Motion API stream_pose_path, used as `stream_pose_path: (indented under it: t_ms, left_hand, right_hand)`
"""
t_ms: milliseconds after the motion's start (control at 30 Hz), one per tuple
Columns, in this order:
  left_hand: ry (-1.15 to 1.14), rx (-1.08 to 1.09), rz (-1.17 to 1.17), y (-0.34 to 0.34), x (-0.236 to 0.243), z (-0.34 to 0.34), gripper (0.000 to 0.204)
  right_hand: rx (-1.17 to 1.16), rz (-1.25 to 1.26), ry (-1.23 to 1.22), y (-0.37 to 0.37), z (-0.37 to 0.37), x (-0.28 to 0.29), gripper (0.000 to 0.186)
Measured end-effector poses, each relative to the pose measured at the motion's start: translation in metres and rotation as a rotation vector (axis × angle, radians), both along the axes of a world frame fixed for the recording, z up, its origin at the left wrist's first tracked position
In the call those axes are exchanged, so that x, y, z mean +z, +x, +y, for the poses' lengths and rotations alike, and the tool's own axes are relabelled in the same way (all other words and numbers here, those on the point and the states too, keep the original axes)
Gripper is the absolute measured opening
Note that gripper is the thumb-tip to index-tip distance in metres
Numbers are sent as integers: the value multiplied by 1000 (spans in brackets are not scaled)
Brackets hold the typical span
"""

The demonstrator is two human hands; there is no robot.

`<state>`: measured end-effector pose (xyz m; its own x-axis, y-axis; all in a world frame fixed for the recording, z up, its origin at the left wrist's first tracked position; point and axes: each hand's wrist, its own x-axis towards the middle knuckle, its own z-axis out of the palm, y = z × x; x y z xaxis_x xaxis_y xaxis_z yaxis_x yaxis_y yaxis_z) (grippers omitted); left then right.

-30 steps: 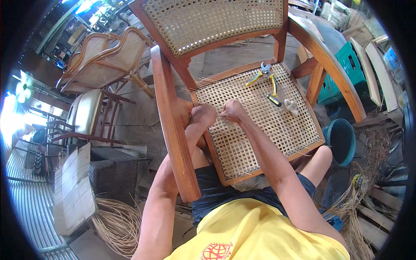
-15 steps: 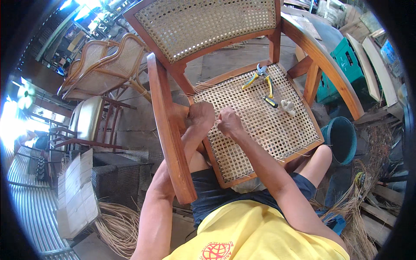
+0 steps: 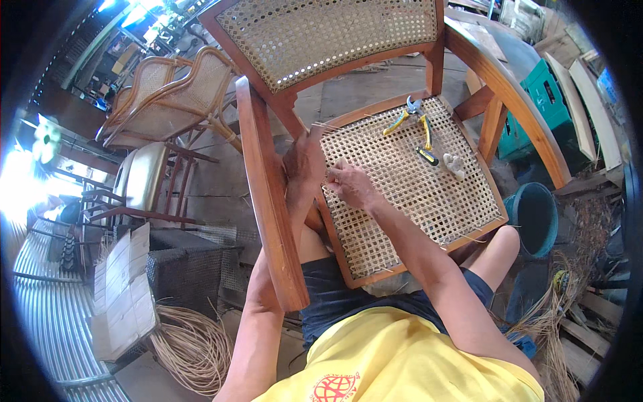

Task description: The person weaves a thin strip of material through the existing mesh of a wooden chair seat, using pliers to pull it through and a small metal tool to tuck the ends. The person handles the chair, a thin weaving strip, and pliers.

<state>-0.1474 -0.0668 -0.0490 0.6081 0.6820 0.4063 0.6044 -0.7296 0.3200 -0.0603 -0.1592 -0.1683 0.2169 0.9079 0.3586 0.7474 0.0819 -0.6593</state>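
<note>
A wooden armchair [image 3: 271, 221] with a woven cane seat [image 3: 402, 214] stands before me, partly over my legs. My left hand [image 3: 305, 161] is at the seat's left edge, its forearm passing behind the chair's left armrest; its fingers are smeared and partly hidden. Just right of it, my right hand [image 3: 351, 185] is closed in a pinch low over the weave; what lies between the fingertips is too small to make out. Loose cane ends [image 3: 328, 127] stick out beyond my left hand. Yellow-handled cutting pliers [image 3: 410, 115], a short black-and-yellow tool [image 3: 427, 157] and a pale crumpled lump [image 3: 454, 166] lie on the seat.
The cane backrest [image 3: 335, 40] rises at the far side. A teal bucket [image 3: 532, 218] stands right of the seat, near green crates [image 3: 536, 114]. Coiled cane [image 3: 191, 348] lies lower left; loose fibres [image 3: 556, 335] lie lower right. Rattan chairs [image 3: 174, 100] stand at left.
The chair and surroundings have shifted slightly rightward in view. My left hand has moved a little up along the seat's left edge; my right hand stays pinched beside it.
</note>
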Motion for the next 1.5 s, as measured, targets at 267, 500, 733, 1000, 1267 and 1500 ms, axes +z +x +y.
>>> stream_pose_path:
  t_ms: [267,500,733,1000,1267,1500]
  left_hand:
    - [142,-226,263,24,-1,12,26]
    - [-90,-57,888,10,-13,7,23]
    - [-126,-47,947,10,-19,9,23]
    - [-209,-39,928,4,-42,14,25]
    - [-447,-22,1009,23,-44,19,28]
    - [-179,-15,974,9,-43,0,23]
  right_hand:
    - [-190,673,-315,11,8,17,18]
    - [-258,336,-441,24,16,-7,20]
    - [-278,318,-538,38,12,7,19]
    - [-225,304,-564,31,24,1,19]
    - [-198,72,-547,19,28,-3,18]
    - [-171,108,-421,8,0,13,16]
